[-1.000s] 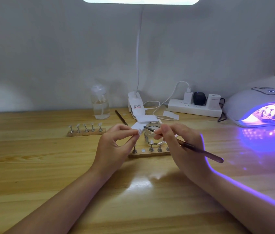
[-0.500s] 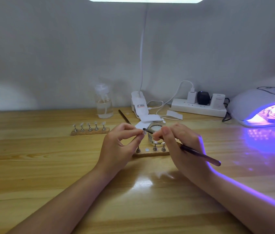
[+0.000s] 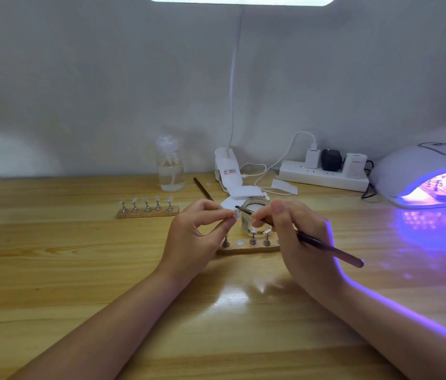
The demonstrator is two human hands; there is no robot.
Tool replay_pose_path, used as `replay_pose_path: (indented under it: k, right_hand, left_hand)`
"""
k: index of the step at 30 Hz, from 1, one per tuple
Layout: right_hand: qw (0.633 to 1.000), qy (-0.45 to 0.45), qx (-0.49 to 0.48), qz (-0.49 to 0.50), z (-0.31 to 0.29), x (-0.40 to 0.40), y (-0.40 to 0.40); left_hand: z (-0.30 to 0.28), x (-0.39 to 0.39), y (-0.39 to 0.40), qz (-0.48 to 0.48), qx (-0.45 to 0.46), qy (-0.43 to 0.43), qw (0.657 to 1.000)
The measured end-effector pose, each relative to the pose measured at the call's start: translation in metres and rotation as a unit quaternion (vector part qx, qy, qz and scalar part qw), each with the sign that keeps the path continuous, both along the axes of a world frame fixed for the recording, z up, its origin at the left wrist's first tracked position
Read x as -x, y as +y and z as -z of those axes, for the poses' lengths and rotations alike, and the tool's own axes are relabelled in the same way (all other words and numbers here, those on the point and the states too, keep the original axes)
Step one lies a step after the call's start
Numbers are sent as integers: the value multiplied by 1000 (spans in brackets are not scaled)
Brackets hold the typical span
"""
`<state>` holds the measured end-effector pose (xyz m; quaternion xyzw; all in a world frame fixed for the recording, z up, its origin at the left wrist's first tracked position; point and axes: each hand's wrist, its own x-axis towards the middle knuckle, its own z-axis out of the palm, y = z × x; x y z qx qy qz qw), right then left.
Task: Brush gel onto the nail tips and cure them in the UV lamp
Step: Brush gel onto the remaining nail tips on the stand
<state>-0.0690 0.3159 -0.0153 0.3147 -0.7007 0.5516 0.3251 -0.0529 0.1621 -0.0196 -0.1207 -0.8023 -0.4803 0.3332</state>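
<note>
My left hand (image 3: 198, 234) pinches a small clear nail tip (image 3: 235, 214) between thumb and forefinger. My right hand (image 3: 295, 237) grips a thin dark brush (image 3: 326, 249); its bristle end touches the tip. Just behind the hands stands a small glass gel jar (image 3: 254, 215). A wooden stand (image 3: 246, 246) with nail tips on metal pegs lies below it, one peg spot bare. A second wooden stand (image 3: 146, 211) with several tips sits to the left. The UV lamp (image 3: 421, 174) glows purple at the right, with another stand of tips inside.
A clear pump bottle (image 3: 170, 167), a white clip lamp base (image 3: 228, 170) and a power strip (image 3: 323, 175) with plugs line the back of the wooden table (image 3: 79, 270). A spare brush (image 3: 202, 189) and white pads (image 3: 245, 192) lie behind the jar.
Both hands stay close together over the stand; the brush end has shifted slightly along the nail tip. The view moved a little.
</note>
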Motion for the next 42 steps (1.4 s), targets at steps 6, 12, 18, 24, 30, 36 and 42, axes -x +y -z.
replay_pose_path:
  k: [6, 12, 18, 24, 30, 36, 42]
  right_hand:
    - [999, -33, 9, -19, 2, -1, 0]
    - [998, -35, 32, -38, 1, -3, 2]
    - [1000, -25, 12, -13, -2, -1, -2]
    - [999, -38, -8, -14, 0, -1, -2]
    - [997, -55, 34, -33, -2, -4, 1]
    - [1000, -16, -6, 16, -4, 0, -4]
    - [999, -50, 7, 1, -3, -1, -4]
  left_hand:
    - [1, 0, 0, 0, -12, 3, 1000]
    - [-1, 0, 0, -9, -18, 5, 1000]
    - [-1, 0, 1, -3, -16, -5, 1000]
    - [-1, 0, 1, 0, -23, -4, 1000]
    - [0, 1, 0, 0, -22, 2, 1000]
    - [1, 2, 0, -3, -8, 2, 1000]
    - [2, 2, -1, -2, -11, 3, 1000]
